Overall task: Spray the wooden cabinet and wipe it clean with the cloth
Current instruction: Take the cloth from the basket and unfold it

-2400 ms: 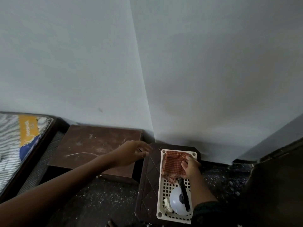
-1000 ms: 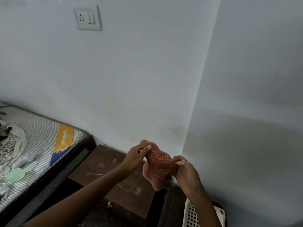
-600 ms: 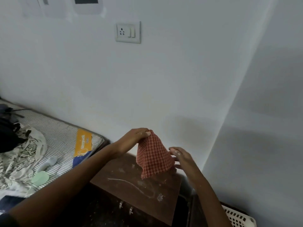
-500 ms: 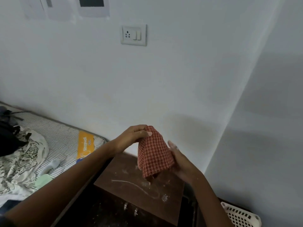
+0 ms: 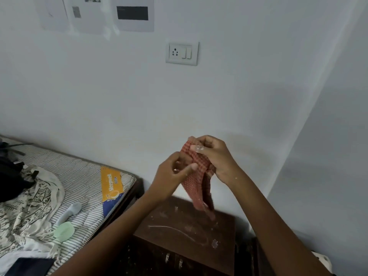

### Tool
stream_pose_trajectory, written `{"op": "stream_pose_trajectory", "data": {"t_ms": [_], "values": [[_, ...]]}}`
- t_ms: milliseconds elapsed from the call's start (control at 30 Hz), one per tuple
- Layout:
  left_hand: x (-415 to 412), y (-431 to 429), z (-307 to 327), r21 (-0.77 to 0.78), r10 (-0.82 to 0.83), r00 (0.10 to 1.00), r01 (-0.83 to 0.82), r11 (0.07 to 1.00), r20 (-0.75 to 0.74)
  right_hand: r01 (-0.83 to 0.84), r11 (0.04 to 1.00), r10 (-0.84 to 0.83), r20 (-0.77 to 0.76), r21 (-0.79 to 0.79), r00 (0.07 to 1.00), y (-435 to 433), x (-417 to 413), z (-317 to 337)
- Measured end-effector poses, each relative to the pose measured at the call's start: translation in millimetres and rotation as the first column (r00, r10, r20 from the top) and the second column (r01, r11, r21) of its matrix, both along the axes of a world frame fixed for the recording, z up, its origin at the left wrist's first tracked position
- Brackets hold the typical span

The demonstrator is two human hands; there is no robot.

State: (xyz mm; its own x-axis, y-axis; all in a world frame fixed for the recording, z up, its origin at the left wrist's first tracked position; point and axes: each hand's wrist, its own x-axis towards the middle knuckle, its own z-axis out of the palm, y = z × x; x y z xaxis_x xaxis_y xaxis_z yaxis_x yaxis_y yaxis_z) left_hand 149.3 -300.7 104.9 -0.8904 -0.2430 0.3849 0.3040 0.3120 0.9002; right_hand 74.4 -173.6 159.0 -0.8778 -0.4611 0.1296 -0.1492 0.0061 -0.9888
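Note:
A red checked cloth [image 5: 196,188] hangs in the air above the brown wooden cabinet [image 5: 187,234]. My right hand [image 5: 214,156] grips the cloth's top, fingers curled round it. My left hand [image 5: 173,174] pinches the cloth a little lower, on its left side. The cloth's loose end dangles just over the cabinet top, which carries white dust specks and a curved pale streak. Two small metal handles show on the cabinet's front. No spray bottle is in view.
A bed with a striped mattress [image 5: 79,176], rumpled clothes and small items lies to the left. A switch socket [image 5: 182,53] and papers [image 5: 135,13] are on the wall. A white basket's corner [image 5: 324,262] shows at lower right. The wall corner stands right of the cabinet.
The cloth was lifted out of the white basket and brought over the cabinet. My right hand has gone from beside the cloth to gripping its top; my left hand dropped to pinch lower.

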Motion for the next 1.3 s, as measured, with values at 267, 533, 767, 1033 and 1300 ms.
{"op": "stream_pose_trajectory", "data": {"t_ms": [267,533,767,1033,1300], "values": [[-12,-1,10,-0.12,0.08,0.996,-0.074,0.99,0.045,-0.063,0.978,0.107,0.214,-0.2,0.971,5,2,-5],[-15,-9,5,0.14,0.036,0.992,-0.053,0.989,0.122,-0.074,0.997,0.073,0.066,0.021,0.995,16,1,-28],[-12,-21,23,0.249,-0.064,0.966,0.0,0.969,0.25,0.077,0.981,-0.064,-0.076,0.181,0.995,33,-9,-30],[-25,-46,27,-0.259,0.076,0.997,-0.069,0.964,0.017,0.043,0.918,0.039,-0.199,0.393,0.979,47,-15,-25],[-25,-71,56,-0.11,-0.107,0.973,0.131,0.985,0.205,-0.154,0.952,0.206,-0.181,0.267,0.962,57,-21,-15]]}}
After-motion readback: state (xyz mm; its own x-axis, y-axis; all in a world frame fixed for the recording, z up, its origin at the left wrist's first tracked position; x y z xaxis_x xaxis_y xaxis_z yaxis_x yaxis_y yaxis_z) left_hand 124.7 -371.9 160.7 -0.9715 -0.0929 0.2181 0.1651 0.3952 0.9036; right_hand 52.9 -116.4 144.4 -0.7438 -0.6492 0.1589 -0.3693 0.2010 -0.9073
